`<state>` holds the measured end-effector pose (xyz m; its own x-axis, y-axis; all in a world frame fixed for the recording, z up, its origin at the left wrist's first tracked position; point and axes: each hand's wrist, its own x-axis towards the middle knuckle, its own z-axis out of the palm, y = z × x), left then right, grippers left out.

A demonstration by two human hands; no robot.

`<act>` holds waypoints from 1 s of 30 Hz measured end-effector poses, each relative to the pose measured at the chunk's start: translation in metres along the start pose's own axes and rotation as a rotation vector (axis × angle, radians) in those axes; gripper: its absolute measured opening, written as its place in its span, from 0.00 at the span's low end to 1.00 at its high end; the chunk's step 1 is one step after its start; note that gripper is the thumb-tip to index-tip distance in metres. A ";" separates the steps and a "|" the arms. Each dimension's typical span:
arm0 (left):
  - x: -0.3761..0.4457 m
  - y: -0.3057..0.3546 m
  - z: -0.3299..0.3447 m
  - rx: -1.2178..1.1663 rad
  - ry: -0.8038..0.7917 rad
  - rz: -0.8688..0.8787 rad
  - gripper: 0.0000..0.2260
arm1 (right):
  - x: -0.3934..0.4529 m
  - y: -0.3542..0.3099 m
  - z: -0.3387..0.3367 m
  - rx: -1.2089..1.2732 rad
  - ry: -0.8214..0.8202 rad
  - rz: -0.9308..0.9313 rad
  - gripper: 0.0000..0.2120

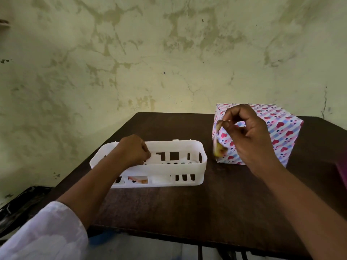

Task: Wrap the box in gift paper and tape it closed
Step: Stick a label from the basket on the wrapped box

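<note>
A box wrapped in white paper with pink hearts and blue stripes stands at the back right of the dark wooden table. In front of its left face, my right hand pinches a strip of yellowish tape between thumb and forefinger; the strip hangs down, blurred. My left hand reaches into a white slotted plastic basket, fingers curled at its back wall. What those fingers hold is hidden.
Some white and orange items lie in the basket's bottom, seen through its slots. A dark red object shows at the right frame edge. A stained wall stands right behind the table. Black plastic lies low at the left.
</note>
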<state>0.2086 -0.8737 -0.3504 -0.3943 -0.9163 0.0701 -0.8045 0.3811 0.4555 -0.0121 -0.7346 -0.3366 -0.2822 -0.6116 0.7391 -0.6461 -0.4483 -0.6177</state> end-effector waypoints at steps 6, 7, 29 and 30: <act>-0.007 0.019 -0.001 -0.445 -0.063 0.022 0.03 | -0.009 0.000 -0.002 0.078 -0.035 0.094 0.14; -0.009 0.023 -0.001 -0.508 -0.048 0.036 0.03 | -0.009 0.001 -0.001 0.082 -0.041 0.106 0.15; -0.042 0.098 0.078 -0.071 -0.129 0.370 0.13 | -0.021 0.020 -0.062 0.122 -0.073 0.344 0.22; -0.042 0.097 0.075 -0.070 -0.085 0.394 0.11 | -0.023 0.020 -0.061 0.101 -0.110 0.358 0.24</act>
<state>0.1135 -0.7889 -0.3758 -0.7041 -0.6870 0.1795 -0.5535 0.6893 0.4674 -0.0624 -0.6900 -0.3495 -0.3957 -0.8051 0.4419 -0.4460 -0.2521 -0.8588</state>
